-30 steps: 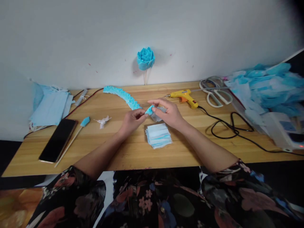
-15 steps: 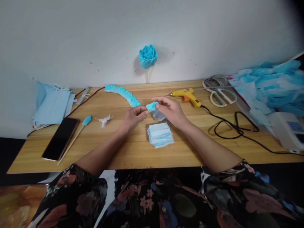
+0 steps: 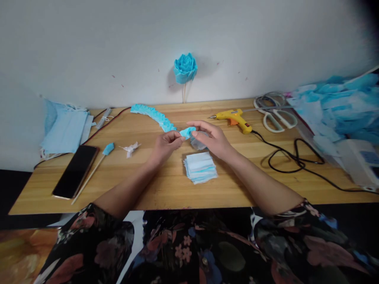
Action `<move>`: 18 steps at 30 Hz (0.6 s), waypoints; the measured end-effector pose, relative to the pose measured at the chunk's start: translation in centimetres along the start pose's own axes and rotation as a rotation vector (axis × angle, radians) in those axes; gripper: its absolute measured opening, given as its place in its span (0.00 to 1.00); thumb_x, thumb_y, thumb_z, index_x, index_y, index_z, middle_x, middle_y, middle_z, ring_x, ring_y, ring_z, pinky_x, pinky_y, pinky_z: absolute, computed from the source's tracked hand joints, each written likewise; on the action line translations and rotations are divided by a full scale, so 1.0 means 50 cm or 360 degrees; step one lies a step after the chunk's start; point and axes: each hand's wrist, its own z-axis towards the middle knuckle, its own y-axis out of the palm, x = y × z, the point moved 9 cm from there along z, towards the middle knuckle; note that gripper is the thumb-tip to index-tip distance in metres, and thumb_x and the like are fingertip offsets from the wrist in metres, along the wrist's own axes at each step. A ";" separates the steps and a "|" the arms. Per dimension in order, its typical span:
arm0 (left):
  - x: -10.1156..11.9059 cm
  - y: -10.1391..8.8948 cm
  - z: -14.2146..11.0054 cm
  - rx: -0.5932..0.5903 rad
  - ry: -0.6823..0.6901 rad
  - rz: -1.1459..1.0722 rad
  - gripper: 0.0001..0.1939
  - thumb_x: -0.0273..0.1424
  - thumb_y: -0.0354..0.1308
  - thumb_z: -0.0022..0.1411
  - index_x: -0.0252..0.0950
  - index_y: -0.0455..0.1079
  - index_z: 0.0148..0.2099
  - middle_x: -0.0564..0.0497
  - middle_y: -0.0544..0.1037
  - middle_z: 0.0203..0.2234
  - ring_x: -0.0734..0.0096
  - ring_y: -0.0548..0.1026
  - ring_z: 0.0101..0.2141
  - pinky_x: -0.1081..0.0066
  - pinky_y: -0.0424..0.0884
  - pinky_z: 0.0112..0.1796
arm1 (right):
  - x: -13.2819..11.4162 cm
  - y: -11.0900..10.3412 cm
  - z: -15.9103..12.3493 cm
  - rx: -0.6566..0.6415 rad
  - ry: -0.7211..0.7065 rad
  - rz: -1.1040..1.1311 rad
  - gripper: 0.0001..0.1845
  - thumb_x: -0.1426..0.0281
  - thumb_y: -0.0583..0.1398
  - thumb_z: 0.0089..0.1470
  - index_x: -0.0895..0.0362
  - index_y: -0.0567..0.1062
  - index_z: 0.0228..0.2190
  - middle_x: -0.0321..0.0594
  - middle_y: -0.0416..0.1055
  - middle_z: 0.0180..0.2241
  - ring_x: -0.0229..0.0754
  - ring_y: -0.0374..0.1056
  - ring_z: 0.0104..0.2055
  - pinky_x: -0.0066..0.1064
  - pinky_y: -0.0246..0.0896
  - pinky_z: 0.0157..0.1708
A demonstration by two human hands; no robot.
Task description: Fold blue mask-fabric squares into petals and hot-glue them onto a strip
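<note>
Holding blue fabric; left fingers pinched tight; right fingers looser, curved.

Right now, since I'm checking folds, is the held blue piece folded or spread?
Folded: the blue piece looks narrow and creased between left hand and right hand.

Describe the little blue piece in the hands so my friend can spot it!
Find the wooden table. Over its middle, the left hand and right hand hold the small blue piece. Unlike the ruffled blue strip and pale stack nearby, it alone is in both hands.
</note>
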 end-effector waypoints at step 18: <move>0.007 0.011 -0.007 -0.0059 0.0086 0.0178 0.15 0.41 0.67 0.54 0.36 0.70 0.27 0.57 0.68 0.21 0.78 0.61 0.24 0.72 0.56 0.28 | -0.019 0.011 -0.002 -0.0086 -0.0070 -0.0181 0.23 0.71 0.61 0.53 0.53 0.78 0.52 0.39 0.81 0.46 0.44 0.75 0.43 0.39 0.70 0.45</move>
